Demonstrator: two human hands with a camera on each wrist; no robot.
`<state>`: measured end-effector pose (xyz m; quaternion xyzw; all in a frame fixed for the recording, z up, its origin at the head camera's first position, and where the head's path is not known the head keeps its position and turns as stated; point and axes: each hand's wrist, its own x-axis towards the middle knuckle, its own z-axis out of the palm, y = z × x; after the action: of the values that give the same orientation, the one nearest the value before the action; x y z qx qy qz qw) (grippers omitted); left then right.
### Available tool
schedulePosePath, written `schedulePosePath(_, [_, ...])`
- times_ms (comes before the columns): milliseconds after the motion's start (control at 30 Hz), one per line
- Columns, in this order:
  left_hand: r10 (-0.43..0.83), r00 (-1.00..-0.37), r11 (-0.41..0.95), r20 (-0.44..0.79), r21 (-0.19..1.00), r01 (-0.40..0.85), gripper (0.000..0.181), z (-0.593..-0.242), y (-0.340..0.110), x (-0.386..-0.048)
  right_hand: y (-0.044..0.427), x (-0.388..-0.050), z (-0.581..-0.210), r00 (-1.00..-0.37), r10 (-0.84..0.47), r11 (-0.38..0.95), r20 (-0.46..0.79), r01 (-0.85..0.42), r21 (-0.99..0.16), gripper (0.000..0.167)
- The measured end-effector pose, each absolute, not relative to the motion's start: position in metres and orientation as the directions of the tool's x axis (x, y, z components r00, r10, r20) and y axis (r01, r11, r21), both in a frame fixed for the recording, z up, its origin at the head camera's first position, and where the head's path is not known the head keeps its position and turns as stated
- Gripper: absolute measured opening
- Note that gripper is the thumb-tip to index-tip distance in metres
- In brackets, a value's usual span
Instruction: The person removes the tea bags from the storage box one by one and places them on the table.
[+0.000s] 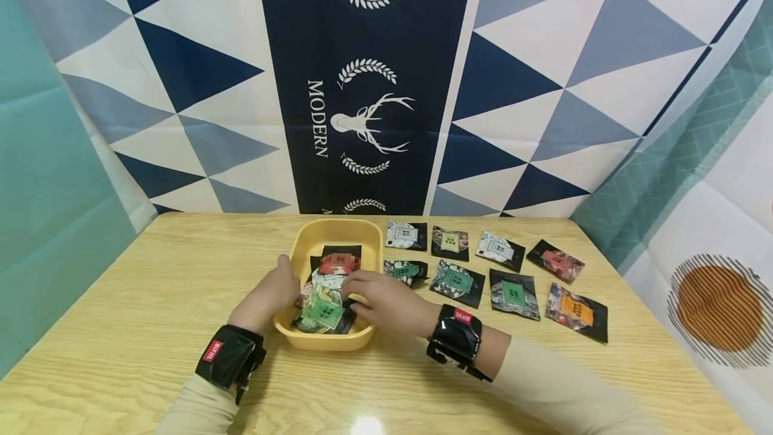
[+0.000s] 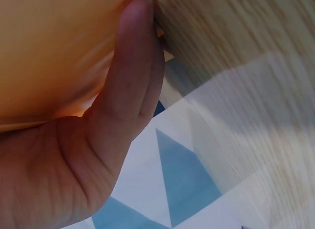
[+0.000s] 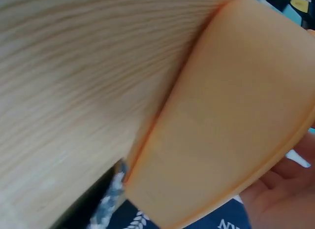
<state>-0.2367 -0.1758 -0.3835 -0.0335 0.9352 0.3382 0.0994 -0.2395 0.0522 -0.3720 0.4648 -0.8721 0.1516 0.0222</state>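
A yellow plastic basin (image 1: 322, 344) stands on the table, with several packets inside. Topmost is a packet with a green label (image 1: 326, 312); a packet with a red label (image 1: 339, 260) lies farther back. My left hand (image 1: 266, 294) holds the basin's left side, its fingers (image 2: 133, 61) along the outer wall in the left wrist view. Over the right rim, my right hand (image 1: 386, 297) reaches in with bent fingers above the packets. In the right wrist view that hand (image 3: 290, 184) is partly behind the basin wall (image 3: 221, 111); whether a packet is between its fingertips is hidden.
Right of the basin, several black packets with coloured labels lie in two rows, among them one with a teal label (image 1: 457, 280) and one with an orange label (image 1: 576, 311). A patterned cloth (image 1: 368, 86) hangs behind the wooden table (image 1: 151, 301).
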Motion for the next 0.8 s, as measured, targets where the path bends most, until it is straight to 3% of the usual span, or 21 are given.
schedulePosePath(367, [-0.004,-0.980,0.777,-0.198,0.616,-0.128,0.048,-0.385,-0.175,-0.238,0.022,-0.245,-0.374,-0.654,-0.756,0.646,0.034,-0.753,-0.128,0.045])
schedulePosePath(600, [0.005,-0.981,0.766,-0.196,0.631,-0.122,0.046,-0.386,-0.175,-0.236,0.010,-0.244,-0.379,-0.723,-0.689,0.725,-0.055,-0.685,-0.073,0.071])
schedulePosePath(800, [0.008,-0.982,0.751,-0.191,0.649,-0.121,0.041,-0.386,-0.172,-0.235,0.006,-0.244,-0.385,-0.732,-0.675,0.736,-0.088,-0.677,-0.012,0.071])
